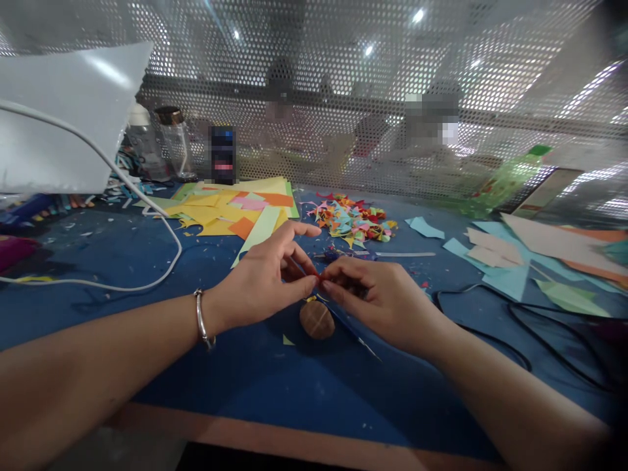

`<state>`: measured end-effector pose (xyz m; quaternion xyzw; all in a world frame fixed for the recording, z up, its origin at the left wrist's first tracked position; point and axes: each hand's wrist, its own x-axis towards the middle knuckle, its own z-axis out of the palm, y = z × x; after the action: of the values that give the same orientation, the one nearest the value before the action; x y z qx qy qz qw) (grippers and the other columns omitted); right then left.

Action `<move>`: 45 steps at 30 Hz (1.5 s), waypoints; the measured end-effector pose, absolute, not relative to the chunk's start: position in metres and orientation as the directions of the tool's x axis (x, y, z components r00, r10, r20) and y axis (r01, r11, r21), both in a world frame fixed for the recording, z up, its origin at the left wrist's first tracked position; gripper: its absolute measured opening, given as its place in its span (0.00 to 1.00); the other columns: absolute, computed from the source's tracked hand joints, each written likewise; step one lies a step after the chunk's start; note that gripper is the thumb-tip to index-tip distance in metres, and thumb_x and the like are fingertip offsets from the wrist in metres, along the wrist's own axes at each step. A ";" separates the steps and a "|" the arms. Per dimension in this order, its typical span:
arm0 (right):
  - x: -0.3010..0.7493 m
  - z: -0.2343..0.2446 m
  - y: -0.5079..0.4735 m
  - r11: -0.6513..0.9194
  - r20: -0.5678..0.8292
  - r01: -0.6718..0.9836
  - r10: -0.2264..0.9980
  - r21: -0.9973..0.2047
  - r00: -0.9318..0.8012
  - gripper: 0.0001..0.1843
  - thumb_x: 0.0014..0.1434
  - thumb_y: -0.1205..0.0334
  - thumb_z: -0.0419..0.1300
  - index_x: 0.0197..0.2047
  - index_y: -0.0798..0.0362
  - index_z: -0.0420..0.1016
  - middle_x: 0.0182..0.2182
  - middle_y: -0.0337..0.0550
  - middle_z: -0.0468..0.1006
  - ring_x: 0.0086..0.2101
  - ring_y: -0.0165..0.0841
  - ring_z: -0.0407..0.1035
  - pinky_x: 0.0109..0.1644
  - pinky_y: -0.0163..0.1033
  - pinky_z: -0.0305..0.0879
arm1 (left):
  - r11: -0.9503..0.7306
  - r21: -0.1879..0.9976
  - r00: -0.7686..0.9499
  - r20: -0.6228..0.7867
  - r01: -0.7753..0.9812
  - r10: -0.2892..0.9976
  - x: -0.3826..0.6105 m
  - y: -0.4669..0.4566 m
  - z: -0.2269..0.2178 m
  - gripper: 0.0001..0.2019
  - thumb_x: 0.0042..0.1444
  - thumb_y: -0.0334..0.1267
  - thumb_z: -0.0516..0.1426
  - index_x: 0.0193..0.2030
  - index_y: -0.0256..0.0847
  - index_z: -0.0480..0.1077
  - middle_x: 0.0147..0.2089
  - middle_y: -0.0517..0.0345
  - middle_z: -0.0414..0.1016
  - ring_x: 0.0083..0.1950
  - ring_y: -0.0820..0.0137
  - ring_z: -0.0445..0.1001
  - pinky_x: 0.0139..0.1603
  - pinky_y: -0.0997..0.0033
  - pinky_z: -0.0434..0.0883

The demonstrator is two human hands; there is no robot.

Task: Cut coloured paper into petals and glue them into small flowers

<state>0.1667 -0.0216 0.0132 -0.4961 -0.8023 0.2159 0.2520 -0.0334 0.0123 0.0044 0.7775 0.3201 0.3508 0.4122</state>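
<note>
Both hands meet over the middle of the blue table mat (275,379). My left hand (265,281), with a silver bangle on its wrist, pinches a tiny red paper piece (319,277) between thumb and forefinger. My right hand (377,297) pinches the same piece from the other side, its fingers curled. A thin dark stick-like tool (360,337) runs under my right hand toward me. A small round brown disc (316,319) lies on the mat just below the fingertips.
Yellow, orange and green paper sheets (235,212) lie behind my left hand, a heap of coloured paper scraps (353,222) behind the fingers, light blue and pink sheets (520,255) at right. A white cable (147,203) loops at left, black cables (520,327) at right. Perforated metal screen (343,98) behind.
</note>
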 end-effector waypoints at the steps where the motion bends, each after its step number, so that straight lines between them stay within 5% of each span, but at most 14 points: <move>1: 0.167 0.013 -0.022 0.416 0.192 0.691 0.905 -0.592 -0.380 0.09 0.62 0.59 0.56 0.34 0.52 0.74 0.24 0.37 0.74 0.24 0.29 0.63 0.26 0.33 0.58 | -0.450 0.869 0.550 0.278 0.205 0.788 -0.033 0.012 0.005 0.26 0.55 0.33 0.61 0.59 0.42 0.58 0.38 0.58 0.75 0.38 0.69 0.77 0.42 0.65 0.74; 13: 0.172 0.012 -0.020 0.444 0.234 0.677 0.893 -0.587 -0.384 0.09 0.63 0.61 0.55 0.36 0.51 0.76 0.29 0.39 0.77 0.27 0.30 0.67 0.29 0.33 0.60 | -0.186 0.981 0.636 0.111 0.051 0.763 -0.039 0.023 0.004 0.25 0.54 0.35 0.64 0.57 0.41 0.62 0.39 0.56 0.77 0.41 0.68 0.79 0.47 0.63 0.75; 31: 0.172 0.012 -0.021 0.414 0.222 0.674 0.908 -0.612 -0.356 0.09 0.63 0.59 0.56 0.36 0.52 0.76 0.26 0.38 0.75 0.24 0.28 0.65 0.27 0.34 0.59 | -0.179 0.983 0.633 0.117 0.034 0.765 -0.036 0.019 0.008 0.30 0.50 0.29 0.65 0.58 0.43 0.59 0.38 0.58 0.77 0.42 0.68 0.79 0.48 0.63 0.74; 45: 0.172 0.009 -0.020 0.434 0.247 0.671 0.899 -0.602 -0.360 0.09 0.63 0.61 0.56 0.39 0.52 0.78 0.30 0.40 0.79 0.28 0.30 0.68 0.28 0.32 0.60 | -0.239 0.970 0.611 0.164 0.042 0.774 -0.037 0.018 0.007 0.32 0.49 0.34 0.68 0.58 0.41 0.59 0.38 0.58 0.76 0.41 0.69 0.78 0.47 0.64 0.74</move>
<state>0.1721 -0.0203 0.0089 -0.4912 -0.7991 0.2043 0.2802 -0.0372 0.0183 0.0070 0.7122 0.2865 0.3351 0.5463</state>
